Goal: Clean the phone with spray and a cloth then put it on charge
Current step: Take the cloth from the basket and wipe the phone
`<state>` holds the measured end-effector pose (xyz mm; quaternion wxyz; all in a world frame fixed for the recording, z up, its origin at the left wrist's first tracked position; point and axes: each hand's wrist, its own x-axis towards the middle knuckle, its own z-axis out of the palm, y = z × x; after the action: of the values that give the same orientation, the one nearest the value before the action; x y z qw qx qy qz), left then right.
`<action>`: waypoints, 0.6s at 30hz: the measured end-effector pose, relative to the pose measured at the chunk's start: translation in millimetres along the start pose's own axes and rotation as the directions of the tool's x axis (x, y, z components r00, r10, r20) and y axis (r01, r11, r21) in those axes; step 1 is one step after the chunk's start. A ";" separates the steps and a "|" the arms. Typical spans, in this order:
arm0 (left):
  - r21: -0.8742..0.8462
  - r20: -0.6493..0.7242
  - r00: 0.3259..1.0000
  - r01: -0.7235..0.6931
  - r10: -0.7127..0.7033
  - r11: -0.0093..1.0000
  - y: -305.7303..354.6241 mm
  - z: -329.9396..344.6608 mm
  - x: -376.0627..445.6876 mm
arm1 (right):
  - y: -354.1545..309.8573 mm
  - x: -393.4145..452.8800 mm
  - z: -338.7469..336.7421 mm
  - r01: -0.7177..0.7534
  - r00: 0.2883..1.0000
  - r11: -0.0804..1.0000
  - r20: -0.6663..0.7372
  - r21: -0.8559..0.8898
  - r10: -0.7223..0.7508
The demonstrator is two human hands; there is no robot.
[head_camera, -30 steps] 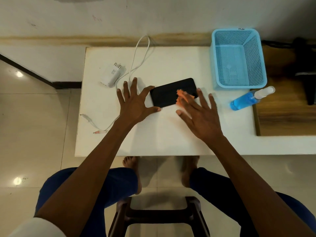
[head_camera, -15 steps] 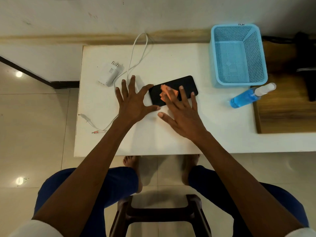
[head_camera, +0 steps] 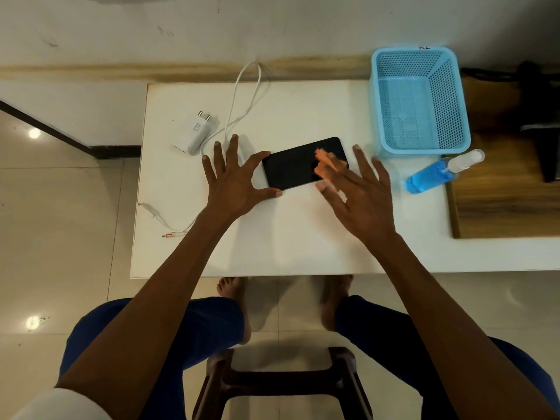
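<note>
Here we see the phone point(head_camera: 298, 165) lying mid-frame on the desk point(head_camera: 303, 237); our left hand point(head_camera: 235, 180) splays flat, bracing its left end, while the right hand point(head_camera: 360, 192) presses an orange cloth point(head_camera: 325, 165) onto the screen with straight fingers point(head_camera: 365, 165). The spray point(head_camera: 436, 174) lies at right.

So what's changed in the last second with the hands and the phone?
The right hand has swept the orange cloth left across the phone, then back to its right end, pressing it under straight fingers. The left hand still braces the phone's left end. Charger, spray bottle and basket stayed put.
</note>
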<state>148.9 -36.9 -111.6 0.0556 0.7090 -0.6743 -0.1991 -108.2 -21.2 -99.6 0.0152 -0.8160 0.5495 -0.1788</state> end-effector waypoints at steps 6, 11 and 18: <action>-0.006 0.007 1.000 0.007 -0.007 1.000 0.3 0.2 0.5 | -13.9 8.9 11.5 -0.206 0.921 0.974 0.317 -0.093 0.225; -0.013 0.003 1.000 0.016 -0.016 1.000 2.0 0.7 1.1 | -21.2 18.7 22.1 -0.213 0.913 0.977 0.353 -0.019 0.206; -0.006 -0.004 1.000 0.003 -0.003 1.000 -0.9 2.0 1.4 | -46.1 21.5 34.5 0.042 0.928 0.999 0.370 0.015 -0.044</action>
<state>149.1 -37.8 -114.0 0.0589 0.7102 -0.6725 -0.1999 -49.3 -28.3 -115.7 0.1174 -0.8469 0.5181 -0.0242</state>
